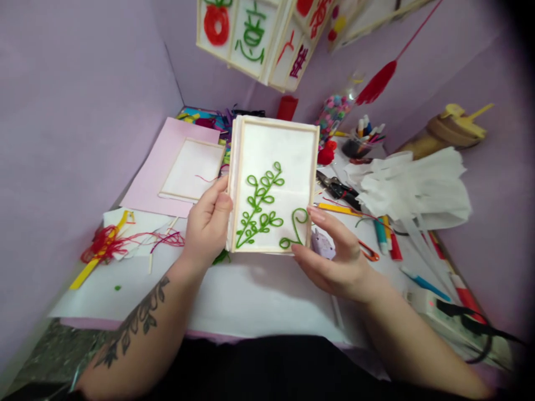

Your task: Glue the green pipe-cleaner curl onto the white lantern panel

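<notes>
A white-covered table (259,303) spreads beneath everything, crowded at its back and right. A framed lantern (251,67) with coloured figures hangs over the rear. White cloth (418,192) bunches at right, hiding some of the tabletop; a pink sheet (148,184) lies at left rear. Above the table's middle, a white framed panel (278,142) blocks part of the clutter behind. The left hand (204,223) grips its left edge, thumb in front, covering a corner of a flat frame (194,167). The right hand (340,259), fingers parted, touches its lower right corner; whether it grasps anything, I cannot tell. Round about are a tan-and-yellow tumbler (449,128), tangled red yarn (100,248) and black-handled pliers (345,190). The panel bears a green sprig (261,195) and a smaller green curl (296,228) beside the right fingertips.
</notes>
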The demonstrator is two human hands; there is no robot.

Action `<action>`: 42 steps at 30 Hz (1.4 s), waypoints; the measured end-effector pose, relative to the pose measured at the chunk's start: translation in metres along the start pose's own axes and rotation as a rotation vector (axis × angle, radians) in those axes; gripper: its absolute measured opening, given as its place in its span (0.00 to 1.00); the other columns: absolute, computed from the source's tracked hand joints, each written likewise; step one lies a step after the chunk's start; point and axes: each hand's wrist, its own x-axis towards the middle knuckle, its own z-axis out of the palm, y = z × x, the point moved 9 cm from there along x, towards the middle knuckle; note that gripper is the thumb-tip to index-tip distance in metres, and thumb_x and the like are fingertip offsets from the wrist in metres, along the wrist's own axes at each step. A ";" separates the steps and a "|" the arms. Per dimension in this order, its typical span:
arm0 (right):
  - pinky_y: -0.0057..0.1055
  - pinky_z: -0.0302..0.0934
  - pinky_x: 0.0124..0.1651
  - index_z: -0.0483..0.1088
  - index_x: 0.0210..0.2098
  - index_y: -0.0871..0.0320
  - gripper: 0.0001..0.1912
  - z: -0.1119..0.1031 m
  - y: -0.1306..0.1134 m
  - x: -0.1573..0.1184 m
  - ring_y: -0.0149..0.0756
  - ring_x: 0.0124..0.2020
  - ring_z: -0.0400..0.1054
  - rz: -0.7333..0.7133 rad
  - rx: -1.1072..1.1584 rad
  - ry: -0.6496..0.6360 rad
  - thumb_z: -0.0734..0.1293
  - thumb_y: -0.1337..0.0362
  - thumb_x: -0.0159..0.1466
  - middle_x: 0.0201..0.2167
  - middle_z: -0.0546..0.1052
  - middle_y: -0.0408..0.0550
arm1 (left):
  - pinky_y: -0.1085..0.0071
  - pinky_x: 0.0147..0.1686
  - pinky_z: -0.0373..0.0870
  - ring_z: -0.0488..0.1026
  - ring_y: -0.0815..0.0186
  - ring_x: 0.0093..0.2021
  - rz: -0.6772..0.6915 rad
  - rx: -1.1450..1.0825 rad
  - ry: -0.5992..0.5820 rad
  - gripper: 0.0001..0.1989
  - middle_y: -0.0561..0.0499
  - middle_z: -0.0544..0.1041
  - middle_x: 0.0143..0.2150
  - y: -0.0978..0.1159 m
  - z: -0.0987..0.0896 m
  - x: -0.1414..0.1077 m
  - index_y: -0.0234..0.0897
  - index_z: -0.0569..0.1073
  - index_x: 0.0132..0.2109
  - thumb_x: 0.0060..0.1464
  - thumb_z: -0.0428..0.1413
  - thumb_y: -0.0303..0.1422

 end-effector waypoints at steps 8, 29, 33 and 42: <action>0.57 0.61 0.61 0.72 0.48 0.31 0.27 0.006 -0.007 -0.011 0.51 0.60 0.61 -0.115 -0.179 -0.031 0.73 0.70 0.56 0.57 0.67 0.41 | 0.58 0.54 0.74 0.70 0.55 0.60 -0.055 -0.092 -0.100 0.22 0.48 0.73 0.60 -0.006 0.006 -0.003 0.43 0.70 0.59 0.64 0.48 0.45; 0.46 0.67 0.56 0.74 0.42 0.54 0.18 0.005 -0.038 -0.002 0.48 0.57 0.62 -0.401 -0.383 0.072 0.74 0.75 0.53 0.62 0.59 0.51 | 0.57 0.60 0.67 0.70 0.54 0.60 -0.039 -0.247 -0.114 0.22 0.48 0.73 0.60 -0.007 0.010 -0.005 0.43 0.69 0.61 0.64 0.50 0.44; 0.46 0.67 0.55 0.74 0.43 0.53 0.19 0.004 -0.039 -0.003 0.47 0.56 0.62 -0.412 -0.404 0.085 0.75 0.74 0.53 0.62 0.59 0.50 | 0.58 0.60 0.67 0.70 0.55 0.59 -0.034 -0.243 -0.108 0.22 0.48 0.73 0.60 -0.007 0.009 -0.005 0.42 0.69 0.61 0.64 0.50 0.43; 0.43 0.71 0.49 0.74 0.40 0.52 0.19 -0.004 -0.038 -0.012 0.44 0.52 0.66 -0.439 -0.398 0.231 0.76 0.74 0.51 0.60 0.63 0.47 | 0.57 0.60 0.66 0.69 0.55 0.60 -0.047 -0.234 -0.092 0.22 0.48 0.74 0.59 -0.008 0.008 -0.006 0.42 0.70 0.61 0.63 0.50 0.44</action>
